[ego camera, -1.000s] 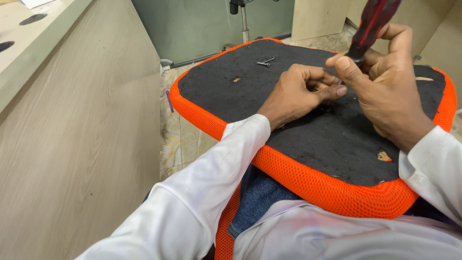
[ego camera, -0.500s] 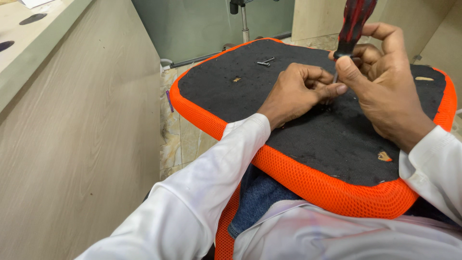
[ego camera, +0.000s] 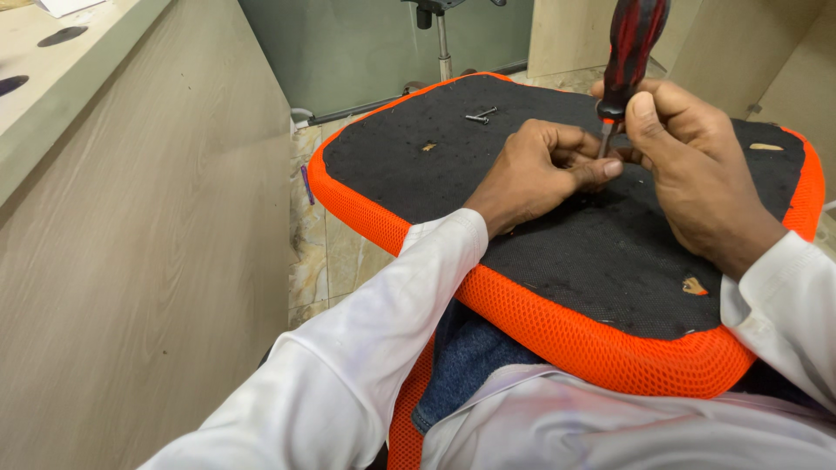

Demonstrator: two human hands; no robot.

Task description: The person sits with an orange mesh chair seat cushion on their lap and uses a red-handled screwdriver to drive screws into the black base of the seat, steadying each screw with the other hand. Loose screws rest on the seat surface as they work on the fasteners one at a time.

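The right hand [ego camera: 697, 165] grips the upright screwdriver [ego camera: 629, 61]; the left hand [ego camera: 540, 170] pinches near its shaft, just beside. The tip could slip off into the black seat underside [ego camera: 557, 252] if the tool tilts.

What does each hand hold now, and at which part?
The right hand grips the red and black screwdriver at the lower end of its handle. The left hand pinches the metal shaft near the tip.
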